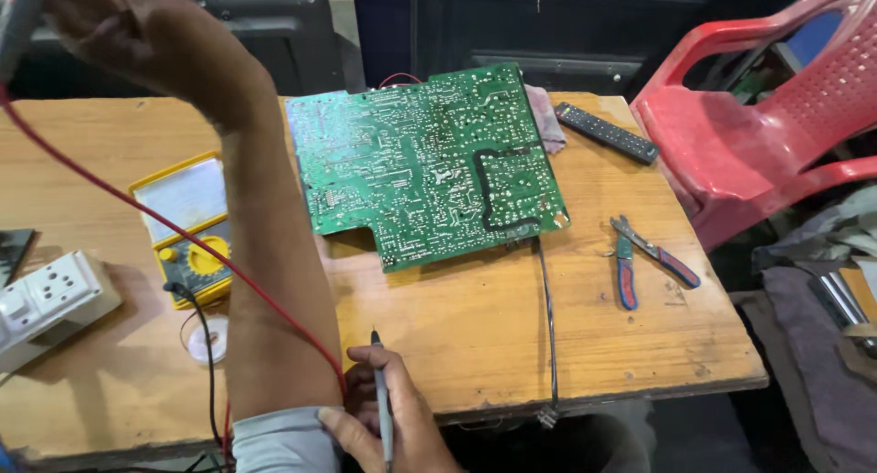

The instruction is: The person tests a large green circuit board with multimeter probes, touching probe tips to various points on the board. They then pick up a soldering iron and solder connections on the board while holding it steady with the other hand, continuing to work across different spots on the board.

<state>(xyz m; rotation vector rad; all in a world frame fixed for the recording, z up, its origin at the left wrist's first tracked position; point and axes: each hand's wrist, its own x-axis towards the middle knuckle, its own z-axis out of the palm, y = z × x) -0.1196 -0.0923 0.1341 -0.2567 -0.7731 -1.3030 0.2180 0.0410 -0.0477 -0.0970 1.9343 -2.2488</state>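
Note:
My left hand [119, 25] is raised at the top left, closed around a grey test probe [18, 16]. A red wire [137, 212] runs from it down across the table. My right hand [393, 427] rests at the table's near edge, gripping a slim black probe [379, 382] with its tip pointing up toward a large green circuit board [429, 162]. The board lies solder side up in the middle of the wooden table [475, 345]. A yellow multimeter [187, 226] sits left of my forearm, with a black lead running from it.
A white socket box [50, 299] stands at the left edge. A black remote [607, 132] and red-and-blue pliers [649, 254] lie to the right of the board. A black cable [548, 327] hangs over the near edge. A red plastic chair [758, 116] stands on the right.

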